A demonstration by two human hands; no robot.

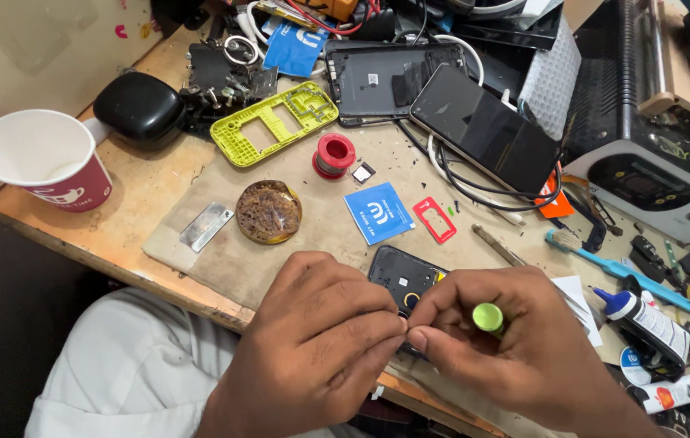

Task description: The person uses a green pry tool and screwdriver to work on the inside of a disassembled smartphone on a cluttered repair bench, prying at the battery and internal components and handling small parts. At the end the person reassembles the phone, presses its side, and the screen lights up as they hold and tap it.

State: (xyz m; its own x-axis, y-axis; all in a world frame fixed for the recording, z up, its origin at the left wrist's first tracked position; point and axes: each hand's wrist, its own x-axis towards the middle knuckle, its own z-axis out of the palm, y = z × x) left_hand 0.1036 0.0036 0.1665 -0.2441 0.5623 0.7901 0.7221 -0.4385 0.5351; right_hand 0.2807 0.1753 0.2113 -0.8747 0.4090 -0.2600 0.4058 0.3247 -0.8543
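Left hand (312, 341): curled, fingertips pinching the phone (403, 281) edge.
Right hand (515, 341): closed around a green-capped screwdriver (488, 317).
Phone: light, stiff, probably fragile; best held by edges.

Worn wooden bench (142, 191), glossy glass phone (487, 130), paper cup (41, 162), matt plastic frame (272, 123)

You have one view only, from the camera on your head, so no second view overlaps it. It looks steeply down and forward over your lap onto the surface (150, 195). It sits close: your left hand (312, 341) and right hand (515, 341) fill the lower middle of the frame. Beyond the hands the view reaches the cluttered far edge of the surface; left of the left hand it takes in the paper cup (41, 162).
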